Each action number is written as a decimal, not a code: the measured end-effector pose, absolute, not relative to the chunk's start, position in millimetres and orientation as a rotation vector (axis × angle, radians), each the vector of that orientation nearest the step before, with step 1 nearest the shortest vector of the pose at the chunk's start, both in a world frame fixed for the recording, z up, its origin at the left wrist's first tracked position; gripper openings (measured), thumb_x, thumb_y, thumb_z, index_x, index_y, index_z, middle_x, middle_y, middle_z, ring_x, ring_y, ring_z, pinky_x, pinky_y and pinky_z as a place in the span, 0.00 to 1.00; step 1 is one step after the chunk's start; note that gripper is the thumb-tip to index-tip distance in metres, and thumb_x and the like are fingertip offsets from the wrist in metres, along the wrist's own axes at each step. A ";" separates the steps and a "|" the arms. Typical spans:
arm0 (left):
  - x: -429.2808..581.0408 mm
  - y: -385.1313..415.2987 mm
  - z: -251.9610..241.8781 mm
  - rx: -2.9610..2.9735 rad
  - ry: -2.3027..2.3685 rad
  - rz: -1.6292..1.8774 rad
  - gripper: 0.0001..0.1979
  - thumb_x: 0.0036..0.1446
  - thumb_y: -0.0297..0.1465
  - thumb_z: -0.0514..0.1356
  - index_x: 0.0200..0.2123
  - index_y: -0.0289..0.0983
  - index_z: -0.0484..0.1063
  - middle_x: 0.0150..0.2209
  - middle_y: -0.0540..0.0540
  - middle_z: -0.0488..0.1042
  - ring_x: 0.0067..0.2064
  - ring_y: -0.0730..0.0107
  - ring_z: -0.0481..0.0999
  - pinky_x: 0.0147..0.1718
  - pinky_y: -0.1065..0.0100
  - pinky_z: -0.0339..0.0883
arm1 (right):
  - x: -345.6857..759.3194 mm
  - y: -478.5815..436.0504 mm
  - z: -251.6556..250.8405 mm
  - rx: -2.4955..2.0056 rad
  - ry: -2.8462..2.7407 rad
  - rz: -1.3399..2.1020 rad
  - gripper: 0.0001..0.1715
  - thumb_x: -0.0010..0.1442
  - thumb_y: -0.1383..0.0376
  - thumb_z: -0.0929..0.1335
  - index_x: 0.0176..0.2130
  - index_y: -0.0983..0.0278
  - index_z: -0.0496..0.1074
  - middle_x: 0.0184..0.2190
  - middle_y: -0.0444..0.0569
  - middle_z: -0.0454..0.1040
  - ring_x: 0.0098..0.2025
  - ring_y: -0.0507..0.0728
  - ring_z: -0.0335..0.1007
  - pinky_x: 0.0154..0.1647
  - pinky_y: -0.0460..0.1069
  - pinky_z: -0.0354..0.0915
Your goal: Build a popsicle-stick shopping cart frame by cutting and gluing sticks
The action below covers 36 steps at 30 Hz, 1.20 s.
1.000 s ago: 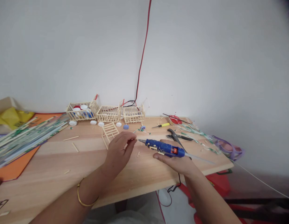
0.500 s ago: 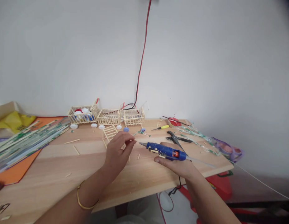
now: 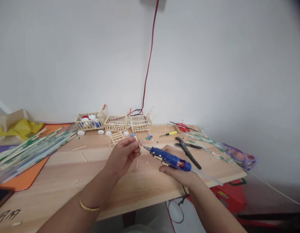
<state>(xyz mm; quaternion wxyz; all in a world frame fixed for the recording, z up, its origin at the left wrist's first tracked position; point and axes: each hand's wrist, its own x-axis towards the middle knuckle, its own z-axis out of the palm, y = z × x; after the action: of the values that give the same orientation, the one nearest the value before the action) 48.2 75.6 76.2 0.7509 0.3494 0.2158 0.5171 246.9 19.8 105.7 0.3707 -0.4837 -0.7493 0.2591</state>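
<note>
Between the thumb and fingers of my left hand (image 3: 124,155) is a short wooden stick (image 3: 136,139), pinched and tilted upright. My right hand (image 3: 179,173) is closed round a blue hot glue gun (image 3: 170,158), whose metal nozzle points left and ends close beside the stick. A clear glue stick (image 3: 208,178) juts from the gun's back. Just behind my left hand lies a small ladder-like stick frame (image 3: 116,138). Three small stick-built carts stand along the wall: one with bottle caps inside (image 3: 90,122), a middle one (image 3: 116,123) and a right one (image 3: 141,123).
Black pliers (image 3: 187,152) and a yellow-handled screwdriver (image 3: 169,133) lie behind the gun, near a red dish (image 3: 182,127). Bundled sticks (image 3: 36,152) cover an orange sheet (image 3: 26,181) at left. Loose stick pieces dot the wooden table (image 3: 96,174). A phone (image 3: 3,197) rests at the left edge.
My left hand has turned, so the stick in its fingers now shows upright near the nozzle. The glue gun stays in my right hand, and the view has shifted slightly.
</note>
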 end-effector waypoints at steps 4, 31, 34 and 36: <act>45.7 77.8 73.9 0.604 0.410 1.066 0.08 0.48 0.29 0.66 0.26 0.32 0.69 0.25 0.52 0.66 0.24 0.83 0.62 0.22 0.78 0.59 | 245.0 18.4 99.8 -1.264 -1.973 0.547 0.14 0.51 0.57 0.71 0.25 0.62 0.66 0.25 0.43 0.67 0.28 0.53 0.64 0.30 0.47 0.60; 45.6 75.4 74.3 0.498 0.352 1.005 0.08 0.48 0.26 0.66 0.25 0.31 0.68 0.25 0.52 0.66 0.23 0.84 0.63 0.21 0.78 0.59 | 246.8 24.8 84.7 -1.605 -1.983 0.384 0.19 0.52 0.53 0.70 0.24 0.62 0.62 0.24 0.43 0.66 0.26 0.52 0.63 0.27 0.46 0.57; 44.1 76.5 76.5 0.543 0.346 1.020 0.09 0.47 0.26 0.66 0.26 0.31 0.67 0.24 0.52 0.65 0.22 0.84 0.61 0.20 0.79 0.58 | 267.8 39.9 65.6 -1.841 -2.030 0.039 0.15 0.52 0.56 0.70 0.31 0.64 0.65 0.32 0.50 0.68 0.32 0.57 0.66 0.31 0.48 0.59; 43.2 77.3 77.9 0.599 0.362 1.027 0.09 0.47 0.25 0.66 0.27 0.32 0.67 0.22 0.53 0.63 0.22 0.84 0.60 0.20 0.79 0.57 | 288.8 50.8 48.4 -2.057 -1.937 -0.094 0.14 0.52 0.60 0.70 0.35 0.66 0.66 0.37 0.55 0.67 0.35 0.59 0.67 0.34 0.50 0.61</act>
<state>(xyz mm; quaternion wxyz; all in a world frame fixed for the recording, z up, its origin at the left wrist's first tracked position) 43.2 77.3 77.9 0.8130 0.2806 0.1696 0.4812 288.8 50.8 48.4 0.1565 -0.7186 -0.6768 -0.0327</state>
